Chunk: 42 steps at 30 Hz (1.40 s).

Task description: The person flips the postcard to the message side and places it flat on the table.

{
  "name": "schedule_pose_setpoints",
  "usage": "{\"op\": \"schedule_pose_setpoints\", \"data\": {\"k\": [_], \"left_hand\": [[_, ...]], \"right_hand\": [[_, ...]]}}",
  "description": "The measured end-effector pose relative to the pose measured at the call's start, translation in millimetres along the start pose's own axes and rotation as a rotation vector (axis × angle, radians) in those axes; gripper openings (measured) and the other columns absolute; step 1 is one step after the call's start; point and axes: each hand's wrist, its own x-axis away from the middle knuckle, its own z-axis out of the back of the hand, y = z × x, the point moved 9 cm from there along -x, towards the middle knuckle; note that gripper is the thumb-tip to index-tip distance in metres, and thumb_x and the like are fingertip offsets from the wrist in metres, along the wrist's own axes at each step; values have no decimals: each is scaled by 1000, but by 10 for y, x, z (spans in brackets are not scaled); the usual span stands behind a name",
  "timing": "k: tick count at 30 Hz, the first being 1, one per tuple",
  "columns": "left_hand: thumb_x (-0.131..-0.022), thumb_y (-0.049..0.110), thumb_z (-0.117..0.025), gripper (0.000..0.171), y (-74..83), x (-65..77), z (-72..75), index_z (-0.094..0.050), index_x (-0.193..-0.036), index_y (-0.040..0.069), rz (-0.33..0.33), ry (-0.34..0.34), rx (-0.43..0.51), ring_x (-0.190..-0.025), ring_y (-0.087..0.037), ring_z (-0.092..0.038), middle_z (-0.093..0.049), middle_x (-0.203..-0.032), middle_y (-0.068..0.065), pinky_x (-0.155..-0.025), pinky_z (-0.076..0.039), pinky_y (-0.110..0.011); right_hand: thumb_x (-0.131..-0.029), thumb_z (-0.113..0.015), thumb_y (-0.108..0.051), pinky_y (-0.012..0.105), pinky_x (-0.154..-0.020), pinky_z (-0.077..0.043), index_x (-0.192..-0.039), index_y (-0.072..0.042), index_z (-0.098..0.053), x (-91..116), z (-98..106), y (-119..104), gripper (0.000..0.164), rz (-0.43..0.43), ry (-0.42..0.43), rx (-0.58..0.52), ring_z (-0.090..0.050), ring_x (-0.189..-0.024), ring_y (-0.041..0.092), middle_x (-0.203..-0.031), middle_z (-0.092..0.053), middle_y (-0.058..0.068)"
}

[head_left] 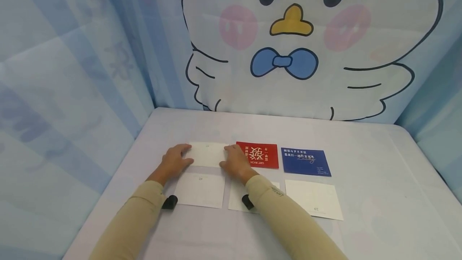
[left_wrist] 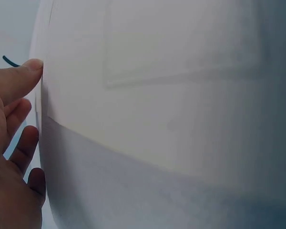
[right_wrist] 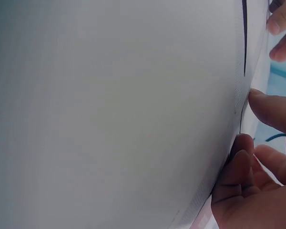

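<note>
Left hand (head_left: 174, 162) | right hand (head_left: 236, 162) | fingers parted, pinching nothing | at opposite edges of white card (head_left: 207, 155)

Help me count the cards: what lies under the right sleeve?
The right sleeve covers parts of two near-row cards: the middle white card and the rightmost white card, at its lower-left corner. Whether anything else lies beneath cannot be seen.

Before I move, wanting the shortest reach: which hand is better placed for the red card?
The right hand, I'd judge: it overlaps the red card in the head view, while the left hand is across the upper-left white card from it.
</note>
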Motion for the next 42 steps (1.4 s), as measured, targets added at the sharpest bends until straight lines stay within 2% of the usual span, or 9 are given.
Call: {"op": "schedule_pose_setpoints", "data": {"k": [4, 12, 20, 24, 27, 31, 34, 42], "left_hand": [[-94, 18, -70, 56, -17, 8, -11, -51, -145, 5, 11, -17, -1, -137, -41, -41, -48, -147, -21, -111, -32, -55], [-95, 19, -69, 54, 7, 3, 1, -52, -144, 4, -11, -35, -17, -138, -41, -39, -47, -148, -21, -113, -29, -55], [-95, 21, -69, 55, 55, -9, -1, -51, -145, 5, -24, -32, -24, -136, -40, -42, -49, -146, -21, -111, -31, -56], [-95, 25, -69, 58, 189, 7, 13, -50, -146, 7, -71, -30, 10, -134, -39, -44, -48, -147, -21, -110, -34, -56], [-94, 25, -70, 59, 347, 22, 12, -50, -147, 7, -116, -37, 39, -137, -40, -40, -46, -149, -20, -111, -32, -57], [-93, 26, -73, 62, 568, 26, -42, -49, -147, 10, -152, -62, 45, -141, -40, -35, -44, -151, -18, -112, -29, -58], [-92, 26, -74, 64, 713, 24, -127, -49, -148, 13, -169, -86, 39, -142, -38, -35, -44, -152, -15, -112, -30, -59], [-89, 25, -78, 67, 1079, -27, -407, -48, -149, 23, -198, -127, 26, -142, -32, -35, -45, -153, -6, -108, -33, -62]], "right_hand": [[-92, -73, -16, 47, -111, -37, -143, -2, -50, 2, -17, 12, 58, -7, -9, -27, -45, -135, 31, -144, -49, 15], [-92, -72, -17, 47, -111, -37, -144, -2, -50, -13, -31, 34, 58, -19, -26, -45, -46, -134, 31, -143, -49, 14], [-92, -72, -18, 48, -111, -37, -148, -7, -47, 16, 9, 37, 62, -14, -47, -51, -43, -137, 30, -147, -48, 11], [-93, -72, -20, 47, -107, -41, -149, -9, -46, 63, 99, 13, 63, 14, -47, -66, -47, -135, 29, -146, -51, 9], [-92, -73, -22, 48, -103, -46, -148, -9, -47, 111, 232, -5, 63, 44, -36, -83, -52, -129, 29, -144, -52, 9], [-89, -77, -25, 49, -101, -47, -149, -13, -46, 176, 445, 78, 69, 55, -39, -40, -50, -131, 29, -146, -51, 7], [-88, -78, -26, 52, -103, -45, -151, -15, -45, 213, 572, 246, 72, 41, -53, -14, -44, -135, 30, -149, -48, 7], [-88, -77, -23, 57, -105, -41, -151, -12, -43, 304, 918, 812, 72, 22, -39, -8, -46, -132, 37, -147, -49, 15]]}}
